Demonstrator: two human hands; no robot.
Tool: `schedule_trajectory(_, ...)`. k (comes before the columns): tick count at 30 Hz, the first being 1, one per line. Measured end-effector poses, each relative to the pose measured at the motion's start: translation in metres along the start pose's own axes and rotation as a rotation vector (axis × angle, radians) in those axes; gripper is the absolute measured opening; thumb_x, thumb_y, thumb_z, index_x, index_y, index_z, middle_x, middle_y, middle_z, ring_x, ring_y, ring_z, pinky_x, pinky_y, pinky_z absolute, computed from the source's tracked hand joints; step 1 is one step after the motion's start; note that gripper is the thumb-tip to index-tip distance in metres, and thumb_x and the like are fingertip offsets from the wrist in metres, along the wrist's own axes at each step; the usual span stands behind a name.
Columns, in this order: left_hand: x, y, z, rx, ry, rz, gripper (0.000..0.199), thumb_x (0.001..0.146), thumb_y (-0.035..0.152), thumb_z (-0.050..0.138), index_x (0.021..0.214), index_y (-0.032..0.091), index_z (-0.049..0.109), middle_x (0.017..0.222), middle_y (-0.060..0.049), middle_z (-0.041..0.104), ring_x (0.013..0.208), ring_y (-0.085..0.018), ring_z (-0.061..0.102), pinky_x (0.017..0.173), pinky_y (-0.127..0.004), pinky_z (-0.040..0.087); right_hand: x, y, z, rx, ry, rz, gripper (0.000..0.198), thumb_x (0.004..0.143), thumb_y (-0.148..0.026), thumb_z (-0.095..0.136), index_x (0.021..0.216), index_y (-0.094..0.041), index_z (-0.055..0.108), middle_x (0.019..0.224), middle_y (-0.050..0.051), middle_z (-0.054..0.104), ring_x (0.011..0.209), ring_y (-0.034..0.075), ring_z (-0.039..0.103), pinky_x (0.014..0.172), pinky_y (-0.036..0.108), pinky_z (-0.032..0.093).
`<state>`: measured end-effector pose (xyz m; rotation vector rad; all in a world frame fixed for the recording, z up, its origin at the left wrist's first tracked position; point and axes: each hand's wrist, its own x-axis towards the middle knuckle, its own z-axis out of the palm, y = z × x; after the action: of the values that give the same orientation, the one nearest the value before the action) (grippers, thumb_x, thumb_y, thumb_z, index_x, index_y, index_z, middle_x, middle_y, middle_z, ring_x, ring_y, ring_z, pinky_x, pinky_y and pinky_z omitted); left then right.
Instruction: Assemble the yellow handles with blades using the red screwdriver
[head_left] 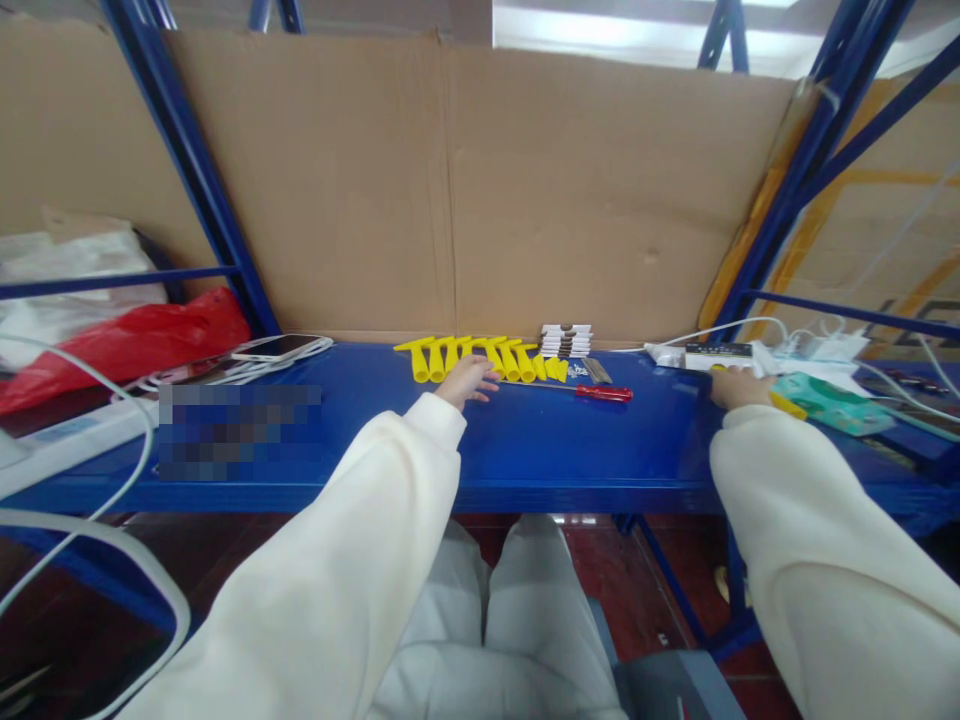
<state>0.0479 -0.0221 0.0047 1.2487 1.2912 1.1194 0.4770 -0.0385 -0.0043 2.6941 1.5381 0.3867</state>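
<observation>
Head view: the left hand [466, 381], fingers loosely spread, is at the yellow tubular plastic pieces [421, 365] lined up on the blue metal table [555, 440], where a low sweep could scatter them; what the right hand [739, 388] holds cannot be told.

yellow pieces [435, 362]: smooth plastic | screwdriver handle [604, 393]: glossy plastic | tabletop [555, 440]: glossy metal

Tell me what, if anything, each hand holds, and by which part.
Left hand: nothing visibly held. Right hand: a yellow piece shows beside it; whether held, and by which part, cannot be told.
</observation>
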Motion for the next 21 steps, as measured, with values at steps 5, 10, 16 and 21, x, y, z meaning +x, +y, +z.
schedule_trajectory(5, 0.001, -0.001, 0.000, 0.037, -0.014, 0.004, 0.012, 0.091, 0.020, 0.053, 0.102, 0.019, 0.058, 0.098, -0.010, 0.075, 0.068, -0.015, 0.069, 0.051, -0.020, 0.046, -0.004, 0.003, -0.001, 0.002, 0.001, 0.022, 0.054, 0.091, -0.008, 0.035, 0.136, -0.020, 0.063, 0.145, 0.024, 0.056, 0.139, 0.037, 0.046, 0.106, 0.068, 0.034)
schedule_trajectory(10, -0.002, -0.001, 0.001, 0.069, -0.029, -0.007, 0.009, 0.091, 0.020, 0.053, 0.098, 0.020, 0.058, 0.091, -0.008, 0.075, 0.066, -0.015, 0.069, 0.049, -0.018, 0.044, -0.008, 0.002, -0.002, 0.055, -0.082, 0.068, 0.057, 0.096, -0.014, 0.028, 0.147, -0.022, 0.053, 0.163, 0.019, 0.036, 0.151, 0.035, 0.031, 0.114, 0.068, 0.025)
schedule_trajectory(16, -0.004, 0.001, 0.001, 0.092, -0.059, 0.003, 0.006, 0.092, 0.018, 0.052, 0.094, 0.020, 0.057, 0.089, -0.008, 0.074, 0.063, -0.014, 0.067, 0.048, -0.019, 0.044, -0.009, 0.002, -0.009, 0.227, -0.020, 0.140, 0.053, 0.093, -0.019, 0.041, 0.144, -0.020, 0.054, 0.153, 0.027, 0.047, 0.145, 0.041, 0.040, 0.111, 0.073, 0.024)
schedule_trajectory(21, -0.008, 0.004, 0.001, 0.112, -0.091, 0.014, 0.005, 0.092, 0.018, 0.052, 0.090, 0.020, 0.056, 0.086, -0.007, 0.074, 0.065, -0.015, 0.068, 0.049, -0.020, 0.044, -0.007, 0.012, -0.011, 0.292, -0.009, 0.242, 0.053, 0.093, -0.021, 0.042, 0.144, -0.008, 0.052, 0.138, 0.036, 0.057, 0.134, 0.044, 0.052, 0.106, 0.071, 0.034)
